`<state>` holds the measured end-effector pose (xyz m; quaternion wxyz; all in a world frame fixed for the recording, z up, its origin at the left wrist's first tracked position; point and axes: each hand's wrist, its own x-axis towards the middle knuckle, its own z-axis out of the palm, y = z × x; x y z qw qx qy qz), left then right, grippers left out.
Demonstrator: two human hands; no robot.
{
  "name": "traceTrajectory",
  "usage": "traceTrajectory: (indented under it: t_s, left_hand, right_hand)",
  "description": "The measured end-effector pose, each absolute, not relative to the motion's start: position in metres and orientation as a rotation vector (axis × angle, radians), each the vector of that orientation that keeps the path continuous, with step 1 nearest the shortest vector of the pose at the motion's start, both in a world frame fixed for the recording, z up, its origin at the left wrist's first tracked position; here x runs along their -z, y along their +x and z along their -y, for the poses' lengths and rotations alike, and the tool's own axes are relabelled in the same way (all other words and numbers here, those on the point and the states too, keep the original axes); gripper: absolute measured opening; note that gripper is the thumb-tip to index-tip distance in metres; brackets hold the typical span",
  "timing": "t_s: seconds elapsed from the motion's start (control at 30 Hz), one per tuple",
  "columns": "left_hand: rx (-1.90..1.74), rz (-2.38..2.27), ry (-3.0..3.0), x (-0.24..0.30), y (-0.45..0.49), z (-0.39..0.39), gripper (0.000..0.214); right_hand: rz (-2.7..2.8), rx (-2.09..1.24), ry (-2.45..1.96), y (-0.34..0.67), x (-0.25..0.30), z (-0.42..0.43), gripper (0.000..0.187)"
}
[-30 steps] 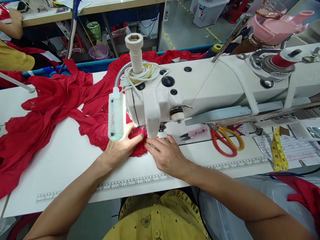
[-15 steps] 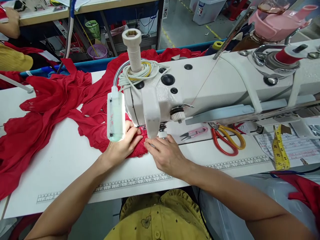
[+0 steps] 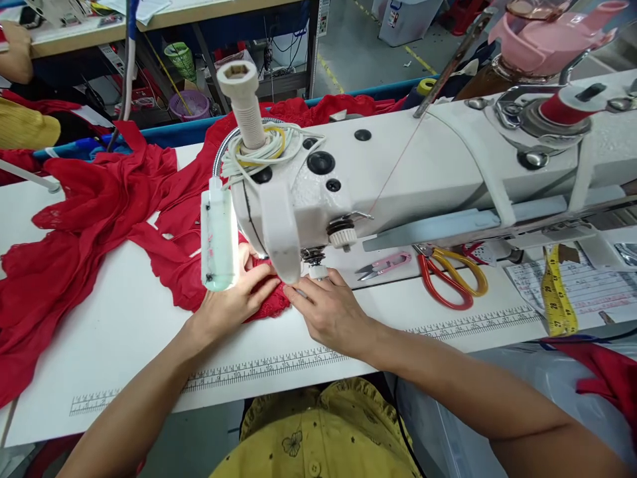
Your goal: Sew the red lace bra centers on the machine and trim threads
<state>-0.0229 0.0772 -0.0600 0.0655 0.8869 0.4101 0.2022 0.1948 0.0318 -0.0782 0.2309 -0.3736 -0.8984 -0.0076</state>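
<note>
Red lace fabric (image 3: 270,306) lies under the head of a white sewing machine (image 3: 393,166), part of a larger red garment (image 3: 107,219) spread to the left. My left hand (image 3: 231,295) grips the fabric just left of the needle area, partly behind the lamp (image 3: 219,239). On the other side, my right hand (image 3: 331,312) has its thumb and fingers closed at the lace edge beside the presser foot. The machine head hides the needle and some of the fingertips. Red thread comes from a spool (image 3: 572,109) on top of the machine.
Pink thread snips (image 3: 383,265) and scissors with red and yellow handles (image 3: 450,275) lie right of my right hand. Farther right are a yellow tape measure (image 3: 557,295) and a written sheet (image 3: 594,285). A printed ruler (image 3: 269,366) runs along the table's front. Another person's arm (image 3: 14,56) shows at upper left.
The view has shifted slightly, so the machine head appears a little farther left and lower. Both hands stay on the red lace, with little visible movement.
</note>
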Motion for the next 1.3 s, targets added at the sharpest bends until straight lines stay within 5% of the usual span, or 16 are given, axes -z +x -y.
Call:
traceTrajectory:
  t_s: [0.67,1.03,1.3]
  left_hand:
    - [-0.526,-1.311,2.441,0.061,-0.025,-0.078,0.014]
    - [-0.492,-1.19,3.364,0.066,-0.011,-0.067,0.012]
    - [-0.619,-1.109,3.089,0.06,-0.018,-0.069,0.014]
  right_hand:
    - [2.479,0.039,-1.049,0.194,0.078,-0.031,0.034]
    - [2.485,0.049,-1.049,0.195,0.078,-0.032,0.024]
    - [2.49,0.045,-1.057,0.197,0.077,-0.032,0.032]
